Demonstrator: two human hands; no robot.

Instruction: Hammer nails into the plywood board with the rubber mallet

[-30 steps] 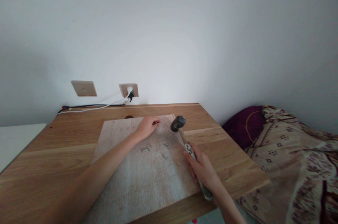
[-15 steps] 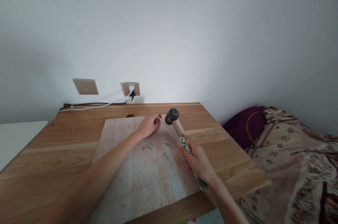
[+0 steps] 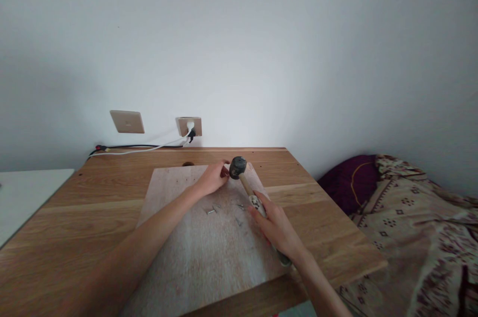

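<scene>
- Risk: mallet (image 3: 238, 167) head sits just beside the left hand (image 3: 212, 178); an off-line stroke could catch the fingertips.
- Risk: loose nails (image 3: 211, 211) lie on the wooden board (image 3: 194, 262), nearer the person than the left hand; jolts could scatter them.
- Right hand (image 3: 275, 223): closed round the mallet's handle, head raised over the board's far part.
- Left hand: fingers curled at the board's far side; cannot tell whether they pinch anything, contents hidden.
</scene>
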